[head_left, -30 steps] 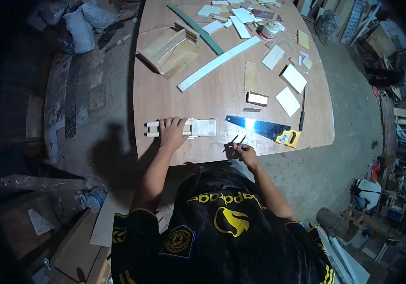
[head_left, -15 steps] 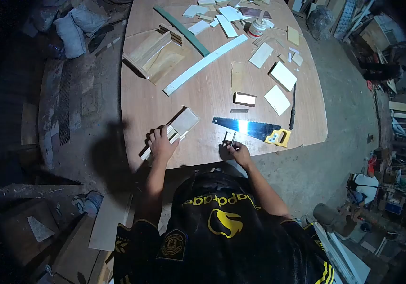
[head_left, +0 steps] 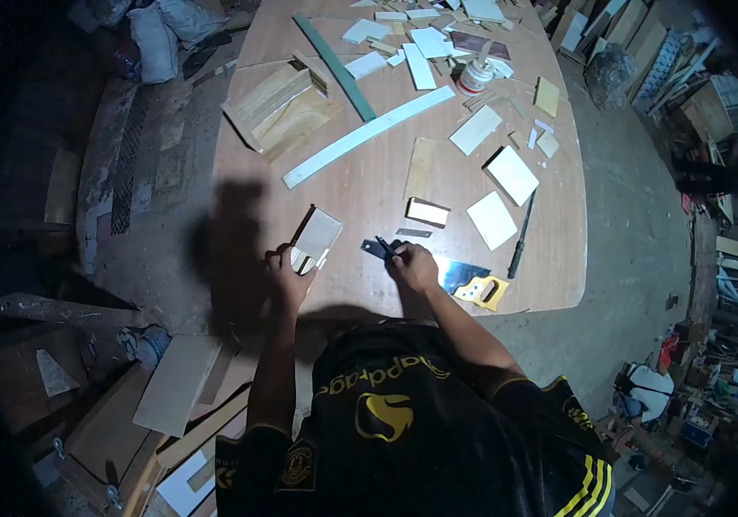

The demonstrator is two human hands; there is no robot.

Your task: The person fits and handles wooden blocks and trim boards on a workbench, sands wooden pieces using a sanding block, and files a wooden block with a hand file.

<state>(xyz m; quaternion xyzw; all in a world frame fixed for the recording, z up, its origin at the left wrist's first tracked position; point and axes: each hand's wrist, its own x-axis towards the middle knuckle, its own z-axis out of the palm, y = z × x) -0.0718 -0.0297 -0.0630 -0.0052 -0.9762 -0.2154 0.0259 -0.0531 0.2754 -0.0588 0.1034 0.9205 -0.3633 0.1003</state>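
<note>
Left hand (head_left: 289,277) part-curled, gripping the near end of the small wooden assembly (head_left: 318,231) — it's angled on the counter (head_left: 360,194), near edge. Right hand (head_left: 416,269) nearly closed, pinching a thin dark tool (head_left: 385,246) over the handsaw (head_left: 457,274) — metal strip (head_left: 414,233) just beyond.

Your wood assembly (head_left: 318,229): pale, flat panel at the far end, narrow light strips at the near end, dark along the left edge. Sits skewed on the tabletop, far end angled to your right; near end partly hidden under your left hand (head_left: 288,274). Your dark, slim stick (head_left: 384,245): pinched in your right hand (head_left: 417,267), tip pointing away and left, apart from the wood. Exact type unclear.
</note>
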